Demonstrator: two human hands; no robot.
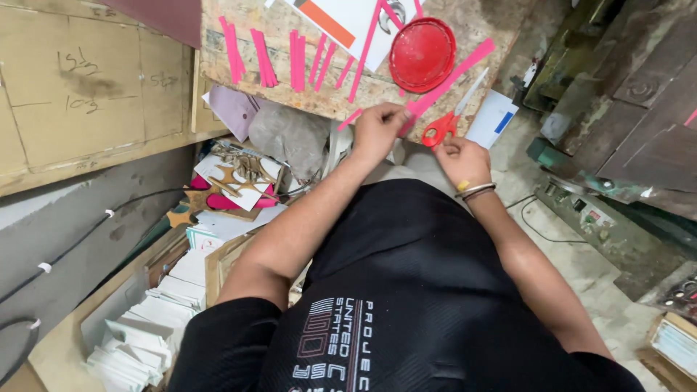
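My left hand [377, 132] pinches the near end of a long pink paper strip [451, 74] that lies slanted across the wooden board [465, 29]. My right hand [462, 160] holds the red handles of a pair of scissors [449, 120], whose pale blades point up along the strip. Bangles sit on my right wrist. Several cut pink strips [298, 59] lie in a row on the board's far left part. A round red lid [422, 54] rests just above the scissors.
A white sheet with an orange band [335, 22] and a white card with a blue patch [492, 119] lie on the board. Stacks of white paper [156, 319], wooden cut-out shapes [239, 174] and cables fill the left. Green metal machinery [617, 152] stands at right.
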